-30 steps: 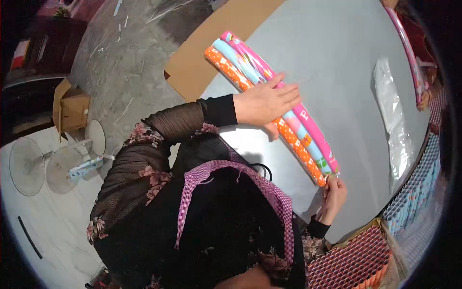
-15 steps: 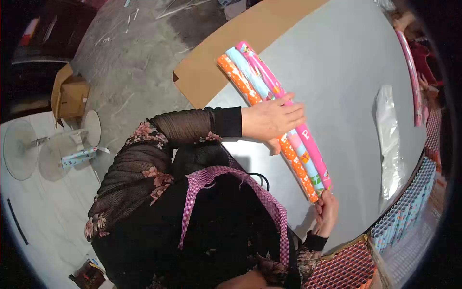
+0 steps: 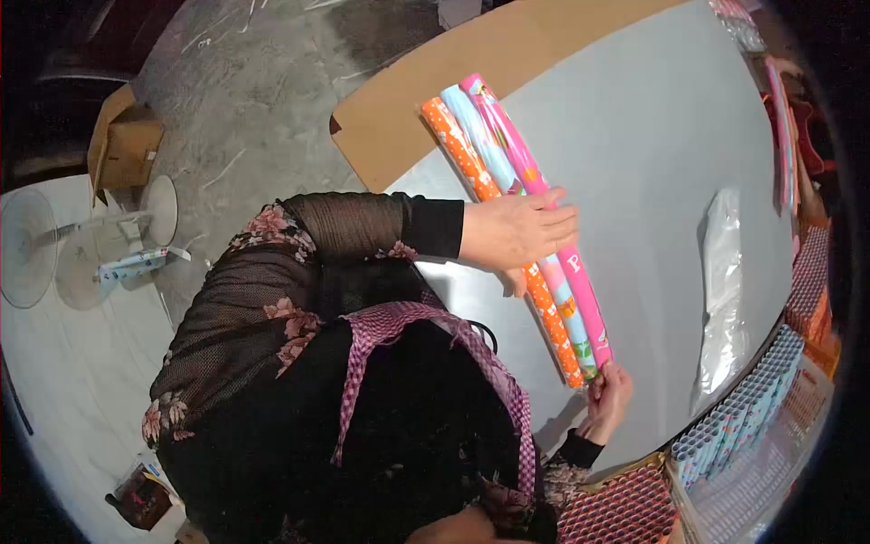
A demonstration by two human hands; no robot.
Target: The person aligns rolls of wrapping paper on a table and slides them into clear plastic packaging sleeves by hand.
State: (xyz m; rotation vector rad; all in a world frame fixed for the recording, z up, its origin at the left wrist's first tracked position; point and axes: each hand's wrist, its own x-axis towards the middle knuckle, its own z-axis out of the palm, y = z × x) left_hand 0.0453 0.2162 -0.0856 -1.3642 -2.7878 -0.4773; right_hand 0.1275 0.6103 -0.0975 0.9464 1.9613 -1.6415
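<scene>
Three rolls of wrapping paper lie side by side on the grey table: an orange roll with white dots (image 3: 458, 145), a light blue roll (image 3: 478, 127) and a pink roll (image 3: 507, 136). A glossy sheen on them looks like clear film. My left hand (image 3: 521, 231) lies across the middle of the bundle, fingers over the pink roll and thumb beside the orange one, gripping them together. At the near end, my right hand (image 3: 612, 394) closes its fingers at the lower tips of the blue and pink rolls. What its fingertips pinch is partly hidden.
A clear plastic sleeve (image 3: 722, 299) lies on the table to the right. Stacked blue rolls (image 3: 739, 408) and red patterned rolls (image 3: 625, 508) stand along the near right edge. Another person's hand (image 3: 787, 68) is by more rolls at far right. Brown cardboard (image 3: 381, 136) covers the left edge.
The near end of the bundle has swung slightly left along with my right hand. My left hand keeps its place across the rolls. The view has shifted a little.
</scene>
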